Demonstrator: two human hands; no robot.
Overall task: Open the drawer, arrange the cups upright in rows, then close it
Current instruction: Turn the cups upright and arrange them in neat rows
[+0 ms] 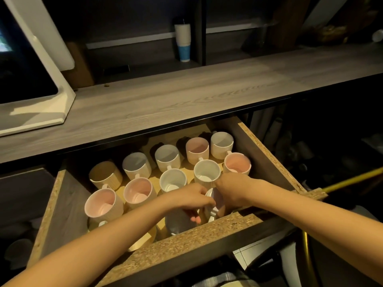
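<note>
The drawer [192, 243] stands pulled out below the countertop. Several ribbed mugs stand upright in it in rows, such as a pink-lined mug [101, 204] at front left and a white mug [207, 172] further back. In the front row a grey mug [179, 223] sits under my left hand [191, 200], whose fingers curl over its rim. Just to the right, my right hand [230, 187] is closed on a tilted light mug [213, 201] with its handle towards me. Both hands hide most of these two mugs.
A grey wood countertop [186, 94] overhangs the drawer's back. A white screen stand [41, 100] sits on it at left, and a stack of paper cups [183, 42] stands on the shelf behind. A yellow pole [352, 180] runs past the drawer's right corner.
</note>
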